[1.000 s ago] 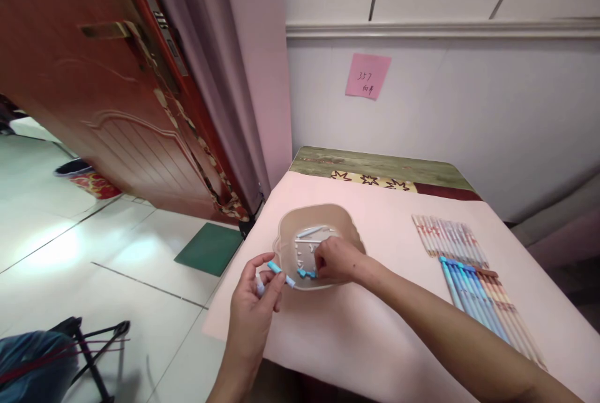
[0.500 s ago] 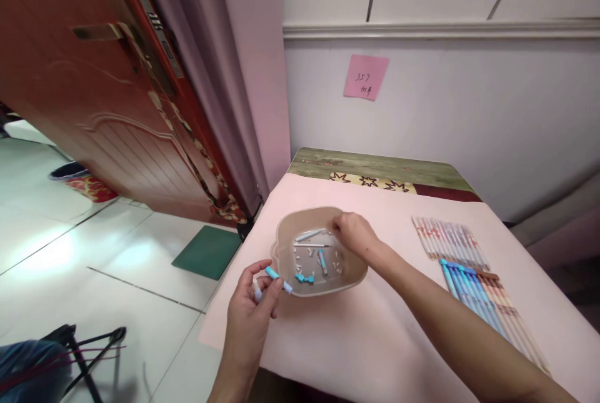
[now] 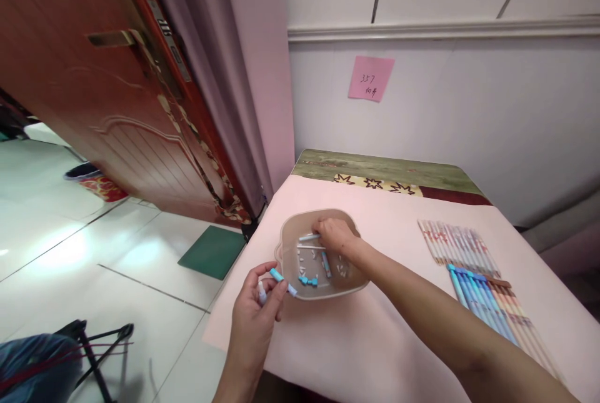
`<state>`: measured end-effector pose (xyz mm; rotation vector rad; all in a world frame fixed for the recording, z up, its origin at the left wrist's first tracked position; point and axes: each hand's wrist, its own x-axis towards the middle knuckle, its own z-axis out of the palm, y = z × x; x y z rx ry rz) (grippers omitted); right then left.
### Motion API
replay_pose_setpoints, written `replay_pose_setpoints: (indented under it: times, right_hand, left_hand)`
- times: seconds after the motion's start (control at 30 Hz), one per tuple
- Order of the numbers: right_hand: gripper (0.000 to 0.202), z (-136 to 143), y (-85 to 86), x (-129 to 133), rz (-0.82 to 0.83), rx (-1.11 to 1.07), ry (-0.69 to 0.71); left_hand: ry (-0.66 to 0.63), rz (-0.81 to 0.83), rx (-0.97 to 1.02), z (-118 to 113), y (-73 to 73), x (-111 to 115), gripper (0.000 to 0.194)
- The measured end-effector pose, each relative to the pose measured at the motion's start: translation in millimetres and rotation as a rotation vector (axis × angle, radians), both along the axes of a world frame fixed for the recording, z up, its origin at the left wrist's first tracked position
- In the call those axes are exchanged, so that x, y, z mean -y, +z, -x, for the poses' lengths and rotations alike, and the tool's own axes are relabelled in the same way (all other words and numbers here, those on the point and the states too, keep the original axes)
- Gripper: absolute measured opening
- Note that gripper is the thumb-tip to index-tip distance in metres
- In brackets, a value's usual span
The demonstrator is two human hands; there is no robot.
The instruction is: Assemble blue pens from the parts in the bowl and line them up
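My left hand (image 3: 260, 303), left of the plastic basin (image 3: 285, 265), pinches a short blue pen part (image 3: 282, 281) between thumb and fingers. A whitish pen part (image 3: 262, 292) is also tucked in its fingers. My right hand (image 3: 335, 233) reaches into the basin with curled fingers, its fingertips at the right end of a pale blue pen barrel (image 3: 309, 238). Whether they grip it is hidden. Around it in the basin lie a thin white refill (image 3: 310, 247), a blue patterned pen part (image 3: 326, 264), several small blue pieces (image 3: 308, 280) and several small white pieces (image 3: 343, 268).
On the pink-covered table (image 3: 375, 334), a row of pale pens (image 3: 459, 243) lies at the right. In front of it are several blue and brown capped pens (image 3: 492, 303). A wall (image 3: 445, 97) with a pink note (image 3: 371, 78) rises behind; a red door (image 3: 112, 103) stands left.
My right hand has moved left within the basin, from its right rim to the pale blue barrel. My left hand keeps its pen parts. The view has shifted slightly.
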<state>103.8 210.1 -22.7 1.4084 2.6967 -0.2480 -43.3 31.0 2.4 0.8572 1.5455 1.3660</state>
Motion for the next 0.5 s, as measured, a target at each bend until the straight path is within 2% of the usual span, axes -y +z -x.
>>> replay_pose_setpoints:
  times: [0.13, 0.3, 0.5]
  right_hand:
    - [0.025, -5, -2.7, -3, -0.035, 0.043, -0.037]
    - [0.025, -15, 3.0, -2, -0.078, 0.061, -0.09]
    - [0.026, -4, 12.4, 12, -0.032, 0.023, -0.012]
  left_hand:
    - [-0.011, 0.003, 0.001, 1, -3.7, 0, 0.044]
    - [-0.028, -0.001, 0.014, 1, -4.6, 0, 0.042]
    - [-0.024, 0.004, -0.005, 5, -4.5, 2, 0.042]
